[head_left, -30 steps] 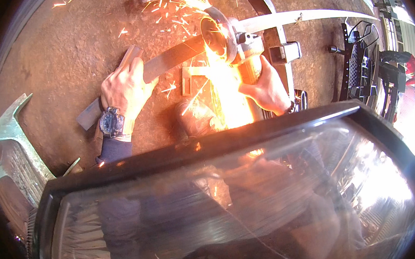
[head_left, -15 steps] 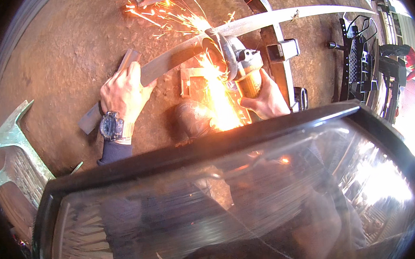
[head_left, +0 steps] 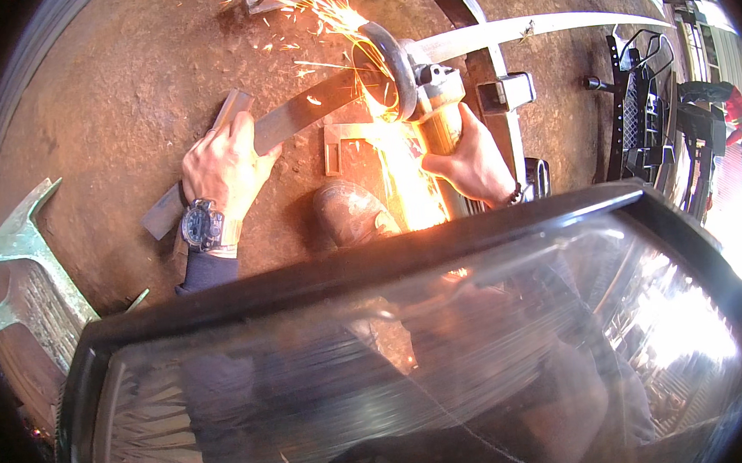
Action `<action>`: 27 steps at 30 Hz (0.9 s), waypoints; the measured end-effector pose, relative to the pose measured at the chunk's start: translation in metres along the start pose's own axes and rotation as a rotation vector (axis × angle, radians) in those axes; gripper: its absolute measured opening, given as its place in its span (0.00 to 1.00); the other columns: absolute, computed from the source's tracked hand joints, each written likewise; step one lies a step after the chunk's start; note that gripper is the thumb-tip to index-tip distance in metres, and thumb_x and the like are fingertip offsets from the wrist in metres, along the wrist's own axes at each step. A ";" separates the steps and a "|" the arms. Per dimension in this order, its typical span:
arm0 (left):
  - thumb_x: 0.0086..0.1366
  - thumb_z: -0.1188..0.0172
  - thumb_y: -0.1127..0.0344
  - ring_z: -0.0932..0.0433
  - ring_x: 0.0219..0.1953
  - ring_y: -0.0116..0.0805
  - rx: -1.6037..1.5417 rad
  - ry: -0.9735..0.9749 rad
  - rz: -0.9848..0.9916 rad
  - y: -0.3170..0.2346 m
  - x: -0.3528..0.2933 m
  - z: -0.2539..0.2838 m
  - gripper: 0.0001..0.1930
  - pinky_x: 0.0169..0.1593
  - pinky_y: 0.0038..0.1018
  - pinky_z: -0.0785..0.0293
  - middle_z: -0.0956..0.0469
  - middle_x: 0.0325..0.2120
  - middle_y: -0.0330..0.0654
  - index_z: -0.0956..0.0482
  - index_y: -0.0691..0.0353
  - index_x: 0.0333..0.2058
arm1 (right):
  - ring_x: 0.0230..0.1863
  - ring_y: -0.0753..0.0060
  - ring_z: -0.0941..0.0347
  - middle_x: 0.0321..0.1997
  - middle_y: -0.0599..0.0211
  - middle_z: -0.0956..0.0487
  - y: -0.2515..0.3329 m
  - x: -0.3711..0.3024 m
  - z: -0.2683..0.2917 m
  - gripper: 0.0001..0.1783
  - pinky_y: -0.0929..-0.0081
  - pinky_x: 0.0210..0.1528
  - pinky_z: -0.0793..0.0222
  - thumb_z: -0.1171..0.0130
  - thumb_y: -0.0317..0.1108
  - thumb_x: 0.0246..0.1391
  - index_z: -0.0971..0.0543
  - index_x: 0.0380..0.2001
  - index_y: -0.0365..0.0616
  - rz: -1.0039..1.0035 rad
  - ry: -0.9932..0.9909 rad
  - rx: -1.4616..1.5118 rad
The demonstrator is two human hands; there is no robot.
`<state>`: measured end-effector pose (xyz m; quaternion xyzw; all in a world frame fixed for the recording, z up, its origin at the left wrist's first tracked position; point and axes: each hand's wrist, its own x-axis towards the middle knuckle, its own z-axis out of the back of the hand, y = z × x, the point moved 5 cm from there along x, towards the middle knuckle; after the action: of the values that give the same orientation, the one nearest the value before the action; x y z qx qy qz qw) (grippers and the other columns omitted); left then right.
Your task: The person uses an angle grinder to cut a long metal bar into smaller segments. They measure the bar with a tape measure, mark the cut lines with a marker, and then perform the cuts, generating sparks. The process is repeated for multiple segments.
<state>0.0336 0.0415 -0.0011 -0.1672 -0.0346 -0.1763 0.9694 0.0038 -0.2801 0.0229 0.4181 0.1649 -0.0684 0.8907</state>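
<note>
My left hand [head_left: 222,166], with a watch on its wrist, is closed on the near-left end of a long flat metal bar [head_left: 306,109]. A short metal strip [head_left: 163,213] lies beneath that hand. My right hand [head_left: 478,165] is wrapped round the body of an angle grinder [head_left: 442,110]. The grinder's round guard [head_left: 403,70] hides the spot where its disc meets the bar. Bright orange sparks [head_left: 406,177] stream down toward me, and others fly up and to the left.
A face shield's dark-framed visor [head_left: 365,271] fills the lower view. Just beyond it shows a boot toe [head_left: 348,209]. Square metal tube [head_left: 506,93] stands under the bar at right. A green-legged bench [head_left: 32,246] is at left. A person in red [head_left: 737,111] is far right.
The grinder has tilted and its guard shows wider over the bar. My right hand has shifted slightly, baring a bracelet at its wrist. My left hand stays nearly still.
</note>
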 end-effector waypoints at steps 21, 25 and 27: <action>0.51 0.24 0.49 0.16 0.33 0.50 0.029 0.024 0.034 -0.005 0.002 0.000 0.25 0.34 0.44 0.22 0.18 0.28 0.49 0.25 0.60 0.38 | 0.46 0.46 0.18 0.42 0.42 0.17 -0.017 -0.024 0.000 0.38 0.60 0.50 0.24 0.28 0.37 0.37 0.30 0.53 0.32 -0.079 0.018 0.015; 0.50 0.24 0.51 0.17 0.34 0.45 0.062 0.063 0.082 -0.001 -0.001 -0.002 0.24 0.37 0.41 0.21 0.17 0.28 0.43 0.24 0.56 0.39 | 0.45 0.45 0.17 0.41 0.41 0.17 -0.015 -0.020 -0.002 0.37 0.59 0.49 0.24 0.28 0.37 0.36 0.29 0.51 0.33 -0.040 0.013 -0.014; 0.50 0.24 0.51 0.16 0.34 0.45 0.044 0.092 0.079 0.002 0.000 -0.006 0.24 0.37 0.40 0.21 0.17 0.28 0.44 0.24 0.56 0.39 | 0.45 0.44 0.18 0.40 0.41 0.17 -0.015 -0.018 0.000 0.37 0.59 0.49 0.23 0.27 0.37 0.36 0.29 0.50 0.33 -0.036 0.006 -0.041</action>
<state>0.0339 0.0411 -0.0074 -0.1390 0.0130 -0.1447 0.9796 -0.0171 -0.2896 0.0183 0.3967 0.1765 -0.0799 0.8972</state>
